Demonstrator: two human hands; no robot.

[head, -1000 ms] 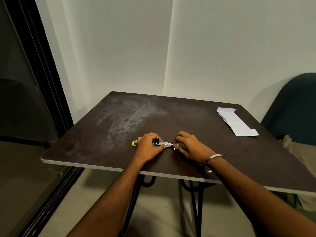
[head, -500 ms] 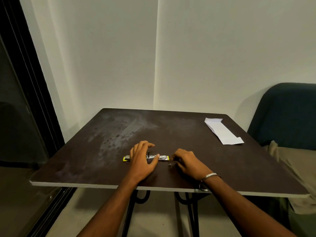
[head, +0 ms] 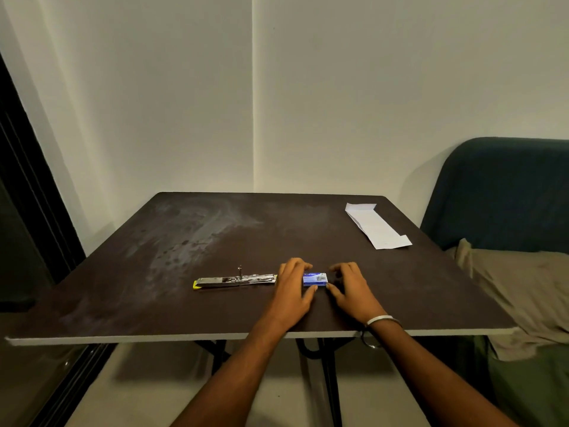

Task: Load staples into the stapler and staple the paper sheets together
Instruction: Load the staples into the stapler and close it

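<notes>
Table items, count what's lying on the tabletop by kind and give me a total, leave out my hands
Stapler, lying opened out flat: 1
Small blue box, between the two hands: 1
Folded white paper, far right corner: 1 bundle; how many sheets cannot be told
Total: 3

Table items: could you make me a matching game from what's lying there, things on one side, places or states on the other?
Things:
1. stapler
2. staple box
3. paper sheets
4. bracelet

Descriptions:
A. far right corner of the table
B. on the right wrist
C. lying opened out flat, untouched
D. between the left hand and the right hand

Pairs: 1-C, 2-D, 3-A, 4-B
</notes>
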